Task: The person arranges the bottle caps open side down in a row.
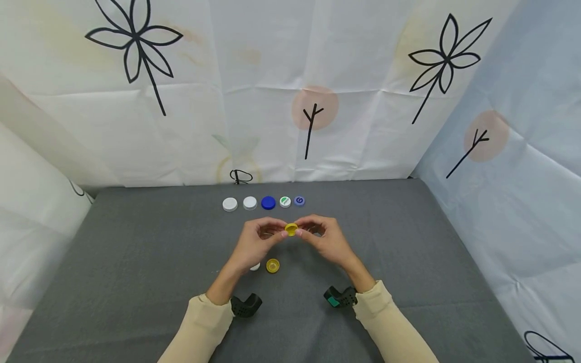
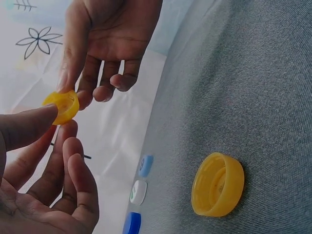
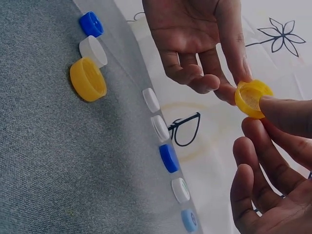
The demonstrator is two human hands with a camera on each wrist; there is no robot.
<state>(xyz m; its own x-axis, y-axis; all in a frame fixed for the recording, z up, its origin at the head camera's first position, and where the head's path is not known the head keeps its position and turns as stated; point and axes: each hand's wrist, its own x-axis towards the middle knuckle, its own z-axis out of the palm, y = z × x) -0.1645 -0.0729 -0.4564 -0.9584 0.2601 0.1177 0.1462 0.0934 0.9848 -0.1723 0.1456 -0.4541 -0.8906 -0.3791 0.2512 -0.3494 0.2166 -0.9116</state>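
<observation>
Both hands meet above the grey table, pinching a small yellow bottle cap (image 1: 291, 230) from its two sides. My left hand (image 1: 254, 244) has its thumb and fingertips on the left edge; the thumb and fingertips of my right hand (image 1: 330, 242) are on the right edge. In the wrist views the held cap (image 3: 249, 100) is tilted up, its hollow inside showing between the thumbs. Below the hands a second yellow cap (image 1: 273, 265) lies hollow side up on the cloth. Beside it a white cap (image 1: 255, 267) is partly hidden by the left wrist.
Along the back runs a row of caps: a white cap (image 1: 230, 204), another white one, a blue cap (image 1: 268, 202), a white-and-green cap (image 1: 285, 201) and a light blue cap (image 1: 299, 200). The right wrist view also shows a blue cap (image 3: 91, 24) beyond the nearer white one.
</observation>
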